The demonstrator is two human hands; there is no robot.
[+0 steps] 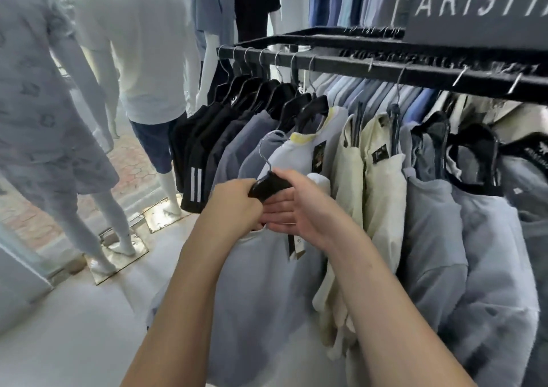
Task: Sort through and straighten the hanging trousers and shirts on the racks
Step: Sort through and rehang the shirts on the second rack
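Working, by the look of it, somewhere in the middle of the job, seen from the head camera: dark shorts (192, 161) at the left end of the rail (385, 71) hanging evenly, cream shirts (379, 179) further right bunched and twisted, not yet squared. Holding one pale blue shirt (261, 283) off the rail on a black hanger (268, 186), hook free in the air. Left hand (234, 206) gripping the hanger's left end, fingers curled round it. Right hand (308, 209) taking the right end, thumb over the top, fingers (278, 214) straight and close together underneath, against the shirt's neck.
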